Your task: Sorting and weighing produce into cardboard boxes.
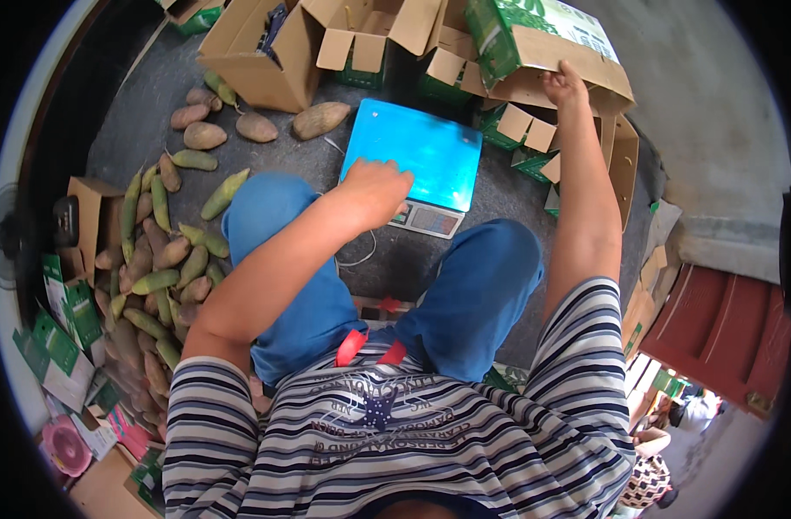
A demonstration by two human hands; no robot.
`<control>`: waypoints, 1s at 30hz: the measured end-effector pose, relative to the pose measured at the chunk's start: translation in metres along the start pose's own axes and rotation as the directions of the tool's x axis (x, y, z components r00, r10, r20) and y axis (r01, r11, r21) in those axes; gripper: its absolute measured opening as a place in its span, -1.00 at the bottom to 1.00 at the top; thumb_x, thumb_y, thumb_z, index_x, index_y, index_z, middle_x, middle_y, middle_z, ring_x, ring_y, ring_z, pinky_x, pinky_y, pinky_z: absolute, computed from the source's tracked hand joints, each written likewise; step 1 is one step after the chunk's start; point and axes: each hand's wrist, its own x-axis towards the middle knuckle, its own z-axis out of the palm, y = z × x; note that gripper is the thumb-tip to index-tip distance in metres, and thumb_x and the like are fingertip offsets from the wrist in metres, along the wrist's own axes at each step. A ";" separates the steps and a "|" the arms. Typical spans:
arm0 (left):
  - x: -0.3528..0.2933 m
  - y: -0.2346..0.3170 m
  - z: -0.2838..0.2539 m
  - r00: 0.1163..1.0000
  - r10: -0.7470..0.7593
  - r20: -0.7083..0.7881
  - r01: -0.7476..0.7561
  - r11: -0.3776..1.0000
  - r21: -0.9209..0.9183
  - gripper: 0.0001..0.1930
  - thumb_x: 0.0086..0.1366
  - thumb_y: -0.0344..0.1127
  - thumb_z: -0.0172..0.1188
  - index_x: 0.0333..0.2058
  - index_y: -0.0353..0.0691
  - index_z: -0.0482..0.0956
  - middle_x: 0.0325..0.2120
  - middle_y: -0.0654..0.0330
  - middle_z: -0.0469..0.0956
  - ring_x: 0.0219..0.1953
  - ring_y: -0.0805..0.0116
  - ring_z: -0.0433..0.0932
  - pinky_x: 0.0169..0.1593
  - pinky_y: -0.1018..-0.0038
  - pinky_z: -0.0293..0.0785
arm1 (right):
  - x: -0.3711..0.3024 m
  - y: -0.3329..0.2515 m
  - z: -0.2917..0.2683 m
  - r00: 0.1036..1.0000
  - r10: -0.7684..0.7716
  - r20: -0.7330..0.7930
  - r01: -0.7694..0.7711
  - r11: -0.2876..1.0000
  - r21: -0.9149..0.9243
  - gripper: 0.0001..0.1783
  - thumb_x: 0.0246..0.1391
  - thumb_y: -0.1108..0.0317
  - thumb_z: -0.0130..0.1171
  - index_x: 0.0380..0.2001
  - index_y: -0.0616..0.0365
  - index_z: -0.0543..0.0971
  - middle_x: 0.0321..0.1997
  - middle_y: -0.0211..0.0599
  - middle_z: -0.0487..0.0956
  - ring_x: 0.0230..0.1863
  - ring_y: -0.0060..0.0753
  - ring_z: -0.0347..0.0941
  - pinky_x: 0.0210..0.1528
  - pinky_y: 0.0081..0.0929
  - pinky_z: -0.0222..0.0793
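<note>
Between my knees and the row of boxes lies a digital scale (437,156) with a shiny blue platform and a grey display panel at its near edge. My left hand (376,192) is over the platform's near left corner, its fingers curled inward; whatever they may hold is hidden. Off to the upper right, my right hand (566,85) grips the cardboard edge of a green and white box (547,43). This box is tilted, its brown flap facing me, above other open boxes.
Long green and pinkish-brown root vegetables (158,277) are heaped on the left, with several loose ones beyond. Open cardboard boxes (266,60) line the far side. A thin white cable (358,259) runs near the scale. At lower left is a pink round object (67,445).
</note>
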 end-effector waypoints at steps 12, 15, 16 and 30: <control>-0.005 0.004 -0.001 0.999 -0.034 0.011 0.035 0.998 -0.045 -0.71 0.09 -0.19 0.19 -0.30 -0.27 0.46 -0.35 0.04 0.50 -0.23 0.07 0.49 -0.19 0.22 0.37 | -0.191 -0.031 -0.054 0.731 -0.360 0.579 0.643 0.646 -0.411 -0.70 0.09 0.23 0.09 -0.18 0.20 0.50 -0.31 -0.52 0.50 -0.28 -0.69 0.35 -0.18 -0.69 0.24; -0.002 0.007 0.006 1.000 0.015 0.001 -0.015 1.000 -0.018 -0.70 0.07 -0.19 0.20 -0.30 -0.28 0.47 -0.36 0.03 0.50 -0.22 0.07 0.50 -0.21 0.21 0.38 | -0.248 -0.023 -0.046 0.687 -0.380 0.620 0.722 0.457 -0.520 -0.75 0.11 0.23 0.07 -0.30 0.22 0.51 -0.40 -0.57 0.44 -0.34 -0.75 0.29 -0.27 -0.74 0.23; 0.002 0.011 0.006 0.999 0.036 0.021 -0.036 0.999 -0.008 -0.70 0.06 -0.20 0.21 -0.30 -0.28 0.47 -0.35 0.02 0.50 -0.23 0.07 0.50 -0.21 0.21 0.38 | -0.242 -0.019 -0.055 0.654 -0.350 0.670 0.753 0.391 -0.530 -0.76 0.12 0.24 0.07 -0.34 0.24 0.51 -0.43 -0.59 0.42 -0.38 -0.76 0.27 -0.34 -0.73 0.23; -0.007 0.002 0.009 0.999 -0.007 0.034 0.009 0.998 -0.058 -0.67 0.01 -0.20 0.23 -0.28 -0.27 0.49 -0.33 0.00 0.51 -0.22 0.07 0.51 -0.20 0.19 0.37 | -0.210 0.099 -0.065 0.344 0.302 0.889 0.895 -0.391 -0.214 -0.76 0.00 0.35 0.05 -0.22 0.12 0.40 -0.28 -0.13 0.48 -0.27 0.01 0.43 -0.24 -0.22 0.37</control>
